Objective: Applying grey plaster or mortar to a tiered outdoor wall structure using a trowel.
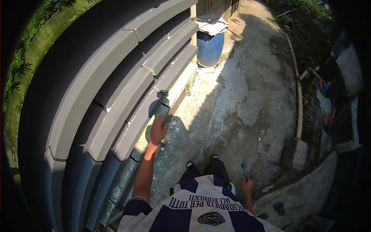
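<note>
My left hand (157, 130) reaches forward beside the lowest of several long grey ledges (145, 110). Its fingers are closed around something dark grey and partly light green, whose kind I cannot make out. A small dark piece (162, 93) sticks out just beyond the fingers, and a shadow falls on the ledge next to it. Low at my right side, my right hand (246, 185) is closed on the lower end of a slim grey-blue tool (244, 168), which points upward. Its exact kind is not clear.
A blue barrel (210, 48) with a pale sack (211, 24) on top stands ahead beside the ledges. Rough concrete path (247, 96) runs forward, half in shade. A bamboo pole (299, 104) lines its right side. Dark slippers (279, 208) lie at the lower right.
</note>
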`<state>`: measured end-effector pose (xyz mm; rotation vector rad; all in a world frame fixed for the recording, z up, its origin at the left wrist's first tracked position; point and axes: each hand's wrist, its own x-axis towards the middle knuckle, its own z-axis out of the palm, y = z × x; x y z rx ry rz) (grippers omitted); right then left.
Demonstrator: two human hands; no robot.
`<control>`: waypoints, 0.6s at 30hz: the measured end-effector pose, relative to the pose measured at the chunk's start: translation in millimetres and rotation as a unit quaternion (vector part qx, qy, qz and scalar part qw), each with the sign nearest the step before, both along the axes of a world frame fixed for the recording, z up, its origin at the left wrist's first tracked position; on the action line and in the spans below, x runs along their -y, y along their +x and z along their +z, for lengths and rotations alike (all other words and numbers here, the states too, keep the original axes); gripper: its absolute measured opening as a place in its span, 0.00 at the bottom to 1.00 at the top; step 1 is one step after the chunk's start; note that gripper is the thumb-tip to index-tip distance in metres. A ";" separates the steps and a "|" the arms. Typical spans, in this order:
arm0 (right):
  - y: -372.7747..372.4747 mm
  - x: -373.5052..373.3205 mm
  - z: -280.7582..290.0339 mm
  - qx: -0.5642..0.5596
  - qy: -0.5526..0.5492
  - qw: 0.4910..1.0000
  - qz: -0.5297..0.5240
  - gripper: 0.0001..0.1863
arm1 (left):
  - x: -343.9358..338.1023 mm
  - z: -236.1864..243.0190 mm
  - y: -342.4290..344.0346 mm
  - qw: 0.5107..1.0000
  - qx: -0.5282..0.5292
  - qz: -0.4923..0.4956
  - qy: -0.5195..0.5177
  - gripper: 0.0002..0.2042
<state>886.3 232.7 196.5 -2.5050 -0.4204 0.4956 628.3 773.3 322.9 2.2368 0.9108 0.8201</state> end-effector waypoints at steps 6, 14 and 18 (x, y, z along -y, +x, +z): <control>91.0 -105.2 -52.2 -0.213 0.143 0.960 -0.114 0.22 | -142.7 132.0 98.7 0.981 -0.050 0.049 0.180 0.26; 244.3 -354.9 -104.2 -0.354 0.160 0.917 0.094 0.15 | -257.7 115.4 135.5 0.946 -0.248 0.062 0.199 0.38; 311.0 -513.7 -131.0 -0.089 -0.033 0.937 0.336 0.20 | -266.5 106.2 143.0 0.940 -0.274 0.038 0.202 0.40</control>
